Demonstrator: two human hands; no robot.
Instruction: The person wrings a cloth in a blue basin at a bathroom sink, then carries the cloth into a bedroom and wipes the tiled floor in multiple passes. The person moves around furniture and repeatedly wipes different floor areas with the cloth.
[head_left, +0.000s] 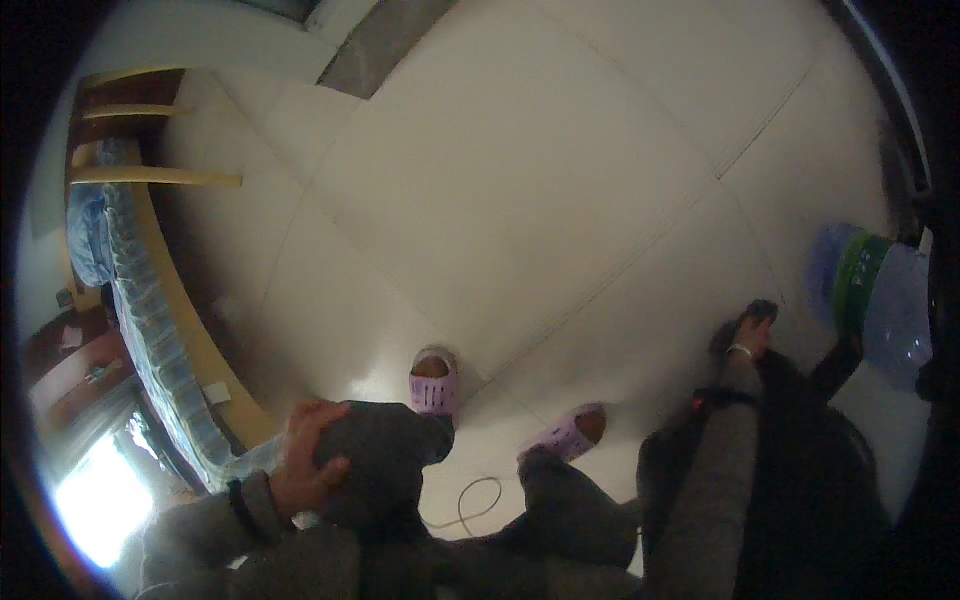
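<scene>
My left hand (pixel 304 462) lies on my bent left knee (pixel 375 450), thumb apart from the fingers, against dark grey trousers. Well off to the right, my right hand (pixel 755 338) is curled at a small dark thing (pixel 762 310); what that thing is, I cannot make out in the dim light. A dark band (pixel 725 398) circles my right wrist. Below that arm is a black, padded-looking shape (pixel 810 470). On my feet are pink clogs with holes, the left clog (pixel 434 385) and the right clog (pixel 565 432).
A large clear bottle (pixel 895 300) with a green label stands at the right. A thin cable (pixel 480 505) loops on the tiled floor (pixel 520 200) between my legs. Along the left runs a wooden-framed bed (pixel 165 260) with blue bedding. A grey block-like edge (pixel 375 55) is at the top.
</scene>
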